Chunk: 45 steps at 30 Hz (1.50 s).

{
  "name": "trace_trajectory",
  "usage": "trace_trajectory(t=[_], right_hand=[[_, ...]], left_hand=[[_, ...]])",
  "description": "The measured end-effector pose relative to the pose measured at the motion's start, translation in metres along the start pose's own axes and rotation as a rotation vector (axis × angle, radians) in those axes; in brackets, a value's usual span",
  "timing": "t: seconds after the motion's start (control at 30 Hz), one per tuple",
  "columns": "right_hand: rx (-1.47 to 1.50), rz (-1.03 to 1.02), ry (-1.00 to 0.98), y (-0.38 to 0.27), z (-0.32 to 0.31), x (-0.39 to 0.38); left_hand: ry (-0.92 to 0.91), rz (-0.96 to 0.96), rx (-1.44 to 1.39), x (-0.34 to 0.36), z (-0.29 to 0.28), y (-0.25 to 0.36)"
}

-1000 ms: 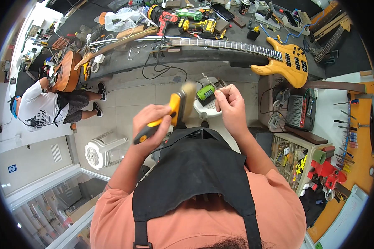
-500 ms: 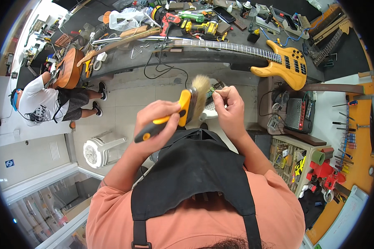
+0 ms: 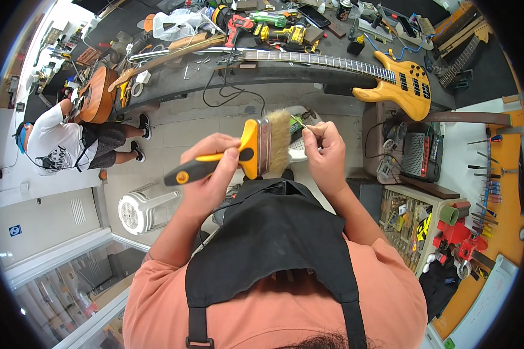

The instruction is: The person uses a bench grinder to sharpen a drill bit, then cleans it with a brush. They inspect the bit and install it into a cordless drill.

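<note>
In front of my apron, my left hand is wrapped round the black-and-yellow handle of a wide paintbrush. Its pale bristles point right, toward my other hand. My right hand pinches a small thin piece with green on it between thumb and forefinger. The piece sticks out leftward, close beside the bristle tips; whether they touch I cannot tell. It is too small for me to name its kind.
Beyond my hands a cluttered workbench carries a natural-wood bass guitar, a yellow drill and a black cable. A white stool stands left. At far left a person is beside an acoustic guitar.
The brush has shifted left and turned so its broad side shows more. My left hand moved left with it. My right hand still pinches the small piece and has barely moved.
</note>
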State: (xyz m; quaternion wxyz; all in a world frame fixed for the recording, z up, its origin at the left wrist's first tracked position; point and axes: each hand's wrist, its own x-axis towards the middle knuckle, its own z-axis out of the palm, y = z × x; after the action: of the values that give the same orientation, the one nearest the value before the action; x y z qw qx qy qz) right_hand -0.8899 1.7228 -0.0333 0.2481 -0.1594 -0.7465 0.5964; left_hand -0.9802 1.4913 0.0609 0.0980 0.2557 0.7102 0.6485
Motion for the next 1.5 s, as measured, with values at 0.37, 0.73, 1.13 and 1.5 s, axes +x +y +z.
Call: trace_trajectory(t=[0.37, 0.73, 1.13, 1.5], right_hand=[[0.011, -0.073, -0.069, -0.014, 0.002, -0.017], [0.459, 0.255, -0.130, -0.027, 0.003, -0.019], [0.534, 0.318, -0.212, -0.039, 0.009, -0.017], [0.588, 0.395, -0.281, -0.045, 0.010, -0.011]], left_hand=[[0.207, -0.034, -0.083, 0.027, 0.005, -0.003], [0.176, 0.138, -0.021, 0.019, 0.000, -0.001], [0.425, 0.146, -0.036, 0.038, -0.010, -0.010], [0.422, 0.103, 0.053, 0.036, -0.035, -0.041]])
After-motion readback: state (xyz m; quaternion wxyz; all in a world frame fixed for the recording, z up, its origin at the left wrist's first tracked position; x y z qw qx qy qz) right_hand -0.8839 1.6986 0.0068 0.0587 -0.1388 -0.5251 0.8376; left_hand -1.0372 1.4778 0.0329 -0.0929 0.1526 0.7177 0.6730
